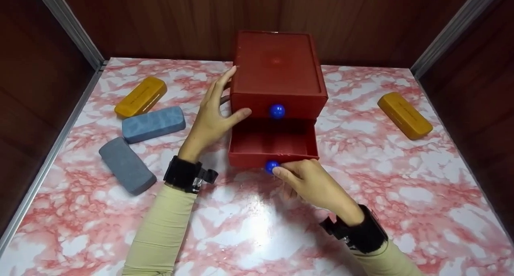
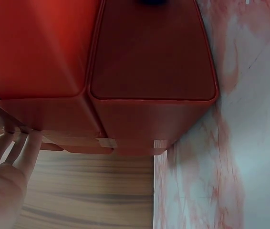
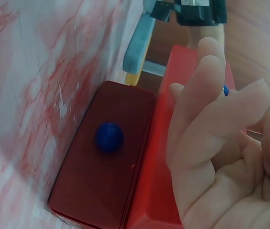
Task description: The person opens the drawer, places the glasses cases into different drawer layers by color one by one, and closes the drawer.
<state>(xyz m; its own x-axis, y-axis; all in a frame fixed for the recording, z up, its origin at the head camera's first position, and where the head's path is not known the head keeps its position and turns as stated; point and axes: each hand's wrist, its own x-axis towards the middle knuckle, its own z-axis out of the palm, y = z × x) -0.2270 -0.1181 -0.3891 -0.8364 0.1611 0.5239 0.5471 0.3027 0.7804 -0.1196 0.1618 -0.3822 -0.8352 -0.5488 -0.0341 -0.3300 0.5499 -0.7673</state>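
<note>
A red drawer cabinet (image 1: 277,63) stands toward the back of the table. Its middle drawer (image 1: 241,160) is pulled partway out, and the drawer's red inside shows. My right hand (image 1: 317,183) pinches this drawer's blue knob (image 1: 271,166) between thumb and fingers. On the cabinet's left side my left hand (image 1: 213,111) lies with fingers fairly straight, its thumb at the front edge. Above, the top drawer's blue knob (image 1: 277,111) is untouched. Below the pulled-out drawer, a bottom drawer front (image 3: 92,186) with its own blue knob (image 3: 109,137) shows in the right wrist view.
To the left lie a yellow case (image 1: 141,97), a blue case (image 1: 153,124) and a grey case (image 1: 127,165), close together, shaped like glasses cases. Another yellow case (image 1: 404,115) lies far right. Brown wood-grain walls (image 1: 168,23) enclose the table (image 1: 257,236) at the back and sides.
</note>
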